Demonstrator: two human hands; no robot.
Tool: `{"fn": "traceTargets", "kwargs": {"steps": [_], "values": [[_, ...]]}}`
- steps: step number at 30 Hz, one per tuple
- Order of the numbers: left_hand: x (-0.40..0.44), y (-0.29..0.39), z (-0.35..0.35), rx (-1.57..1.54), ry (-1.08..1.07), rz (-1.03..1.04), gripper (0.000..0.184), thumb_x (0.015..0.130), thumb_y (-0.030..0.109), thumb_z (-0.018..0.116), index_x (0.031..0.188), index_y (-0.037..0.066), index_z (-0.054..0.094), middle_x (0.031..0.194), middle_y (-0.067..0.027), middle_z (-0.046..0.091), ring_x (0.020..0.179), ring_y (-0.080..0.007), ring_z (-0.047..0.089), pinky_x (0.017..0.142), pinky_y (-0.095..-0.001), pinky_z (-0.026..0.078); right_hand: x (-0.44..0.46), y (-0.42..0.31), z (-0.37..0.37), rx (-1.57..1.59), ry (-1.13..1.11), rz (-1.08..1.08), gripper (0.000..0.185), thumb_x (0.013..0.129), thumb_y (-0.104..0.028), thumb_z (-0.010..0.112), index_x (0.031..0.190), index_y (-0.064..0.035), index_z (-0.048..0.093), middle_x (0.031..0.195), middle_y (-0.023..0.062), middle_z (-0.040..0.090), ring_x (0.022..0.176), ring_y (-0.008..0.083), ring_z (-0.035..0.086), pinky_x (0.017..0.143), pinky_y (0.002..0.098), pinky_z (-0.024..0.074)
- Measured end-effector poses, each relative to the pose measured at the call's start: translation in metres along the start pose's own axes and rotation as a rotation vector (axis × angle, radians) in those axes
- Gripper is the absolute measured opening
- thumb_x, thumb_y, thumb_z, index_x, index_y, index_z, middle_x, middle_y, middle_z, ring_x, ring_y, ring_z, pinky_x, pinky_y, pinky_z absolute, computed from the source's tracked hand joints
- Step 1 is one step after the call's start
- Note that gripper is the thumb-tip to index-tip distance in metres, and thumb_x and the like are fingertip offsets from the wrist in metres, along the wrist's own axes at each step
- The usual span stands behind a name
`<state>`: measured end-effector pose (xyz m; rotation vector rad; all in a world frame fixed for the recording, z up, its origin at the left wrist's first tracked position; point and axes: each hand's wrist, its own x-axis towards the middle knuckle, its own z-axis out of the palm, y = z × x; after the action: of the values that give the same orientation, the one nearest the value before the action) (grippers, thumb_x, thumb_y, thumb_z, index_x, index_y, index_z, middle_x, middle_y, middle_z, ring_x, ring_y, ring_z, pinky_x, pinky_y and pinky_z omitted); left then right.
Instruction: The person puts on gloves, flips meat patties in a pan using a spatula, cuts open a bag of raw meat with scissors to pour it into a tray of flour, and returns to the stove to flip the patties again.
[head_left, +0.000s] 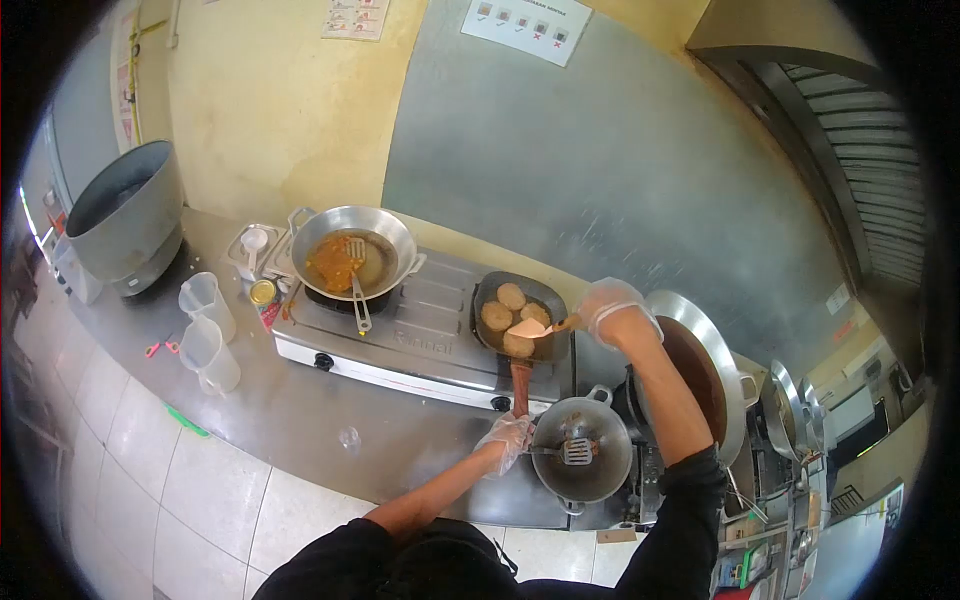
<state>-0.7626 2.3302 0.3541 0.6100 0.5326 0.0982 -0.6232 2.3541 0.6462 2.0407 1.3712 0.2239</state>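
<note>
My left hand [505, 441], in a clear plastic glove, is closed around the end of the brown handle [520, 388] of a square frying pan [555, 297]. The pan sits on the right burner of a two-burner gas stove [410, 350]. Several round brown patties [511, 296] lie in it. My right hand [612, 305], also gloved, grips a spatula [528, 328] with a pale, flat blade. This blade is over the patties at the pan's right side; whether it touches them I cannot tell.
A wok [388, 225] with orange sauce and a slotted turner [358, 285] sits on the left burner. Near my left hand stands a smaller wok [560, 480] holding another slotted turner [577, 452]. A large pan [735, 400] of brown liquid is at right; plastic jugs [208, 350] stand left.
</note>
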Motion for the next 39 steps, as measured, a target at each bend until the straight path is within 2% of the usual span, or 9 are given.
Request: {"fn": "traceTargets", "kwargs": {"steps": [11, 13, 17, 21, 24, 27, 29, 34, 39], "values": [[-0.003, -0.003, 0.002, -0.062, -0.047, 0.016, 0.009, 0.095, 0.021, 0.055, 0.099, 0.013, 0.052, 0.076, 0.0013, 0.055, 0.060, -0.0078, 0.050, 0.051, -0.0204, 0.043, -0.007, 0.007, 0.045, 0.222, 0.126, -0.134, 0.022, 0.090, -0.013, 0.048, 0.102, -0.0108, 0.066, 0.092, 0.0145, 0.067, 0.089, 0.0335, 0.065, 0.078, 0.0438, 0.0510], [-0.004, -0.003, 0.004, -0.035, -0.010, 0.016, 0.006, 0.096, 0.020, 0.054, 0.098, 0.015, 0.052, 0.075, 0.0018, 0.054, 0.060, -0.0079, 0.050, 0.051, -0.0195, 0.043, -0.007, -0.002, 0.056, 0.338, 0.084, -0.076, 0.025, 0.086, -0.014, 0.049, 0.103, -0.0070, 0.066, 0.103, 0.0213, 0.065, 0.094, 0.0371, 0.063, 0.081, 0.0448, 0.0504], [0.005, -0.004, 0.008, -0.067, 0.069, -0.005, 0.010, 0.096, 0.020, 0.051, 0.095, 0.011, 0.048, 0.069, 0.0010, 0.053, 0.052, -0.0086, 0.049, 0.043, -0.0227, 0.039, -0.014, -0.036, 0.078, 0.471, 0.000, -0.037, 0.027, 0.088, -0.019, 0.049, 0.108, -0.0093, 0.063, 0.098, 0.0195, 0.066, 0.091, 0.0376, 0.063, 0.080, 0.0455, 0.0493], [0.007, -0.007, 0.005, 0.008, 0.069, 0.032, 0.010, 0.095, 0.020, 0.051, 0.094, 0.010, 0.048, 0.069, 0.0000, 0.053, 0.052, -0.0089, 0.049, 0.043, -0.0231, 0.039, -0.018, -0.064, 0.091, 0.678, 0.053, 0.120, 0.029, 0.087, -0.021, 0.044, 0.098, -0.0038, 0.065, 0.100, 0.0250, 0.064, 0.093, 0.0394, 0.063, 0.079, 0.0464, 0.0503], [0.001, -0.002, 0.007, -0.004, 0.052, 0.014, 0.010, 0.095, 0.020, 0.051, 0.094, 0.010, 0.047, 0.069, 0.0002, 0.053, 0.052, -0.0090, 0.049, 0.043, -0.0236, 0.039, 0.011, -0.064, 0.142, 0.662, -0.008, 0.021, 0.026, 0.089, -0.022, 0.048, 0.099, -0.0029, 0.063, 0.099, 0.0243, 0.064, 0.093, 0.0408, 0.061, 0.079, 0.0481, 0.0479], [-0.010, 0.008, 0.011, 0.008, 0.045, 0.000, 0.010, 0.094, 0.020, 0.051, 0.094, 0.011, 0.047, 0.069, 0.0006, 0.053, 0.052, -0.0092, 0.049, 0.043, -0.0241, 0.039, 0.021, -0.058, 0.186, 0.609, 0.221, -0.208, 0.028, 0.093, -0.023, 0.045, 0.096, -0.0012, 0.062, 0.100, 0.0240, 0.063, 0.094, 0.0414, 0.060, 0.079, 0.0489, 0.0469], [-0.014, 0.011, 0.011, 0.017, 0.050, -0.001, 0.010, 0.094, 0.020, 0.050, 0.094, 0.011, 0.047, 0.069, 0.0007, 0.053, 0.052, -0.0092, 0.049, 0.043, -0.0243, 0.039, -0.005, -0.060, 0.160, 0.751, 0.243, -0.105, 0.030, 0.094, -0.021, 0.041, 0.086, 0.0001, 0.061, 0.090, 0.0235, 0.063, 0.086, 0.0417, 0.060, 0.075, 0.0485, 0.0482], [-0.007, 0.006, 0.003, 0.060, 0.024, -0.026, 0.008, 0.096, 0.022, 0.052, 0.100, 0.015, 0.052, 0.075, 0.0020, 0.053, 0.059, -0.0081, 0.049, 0.052, -0.0220, 0.043, -0.043, -0.057, 0.127, 0.756, 0.208, 0.086, 0.031, 0.095, -0.025, 0.042, 0.090, -0.0032, 0.063, 0.094, 0.0226, 0.063, 0.089, 0.0414, 0.060, 0.078, 0.0487, 0.0473], [-0.013, 0.008, 0.003, 0.036, 0.007, -0.016, 0.010, 0.095, 0.022, 0.053, 0.101, 0.014, 0.051, 0.075, 0.0014, 0.053, 0.058, -0.0080, 0.048, 0.051, -0.0221, 0.042, -0.044, -0.048, 0.111, 0.677, 0.116, 0.203, 0.029, 0.094, -0.027, 0.043, 0.094, -0.0070, 0.065, 0.098, 0.0207, 0.064, 0.092, 0.0410, 0.060, 0.081, 0.0484, 0.0470]]}}
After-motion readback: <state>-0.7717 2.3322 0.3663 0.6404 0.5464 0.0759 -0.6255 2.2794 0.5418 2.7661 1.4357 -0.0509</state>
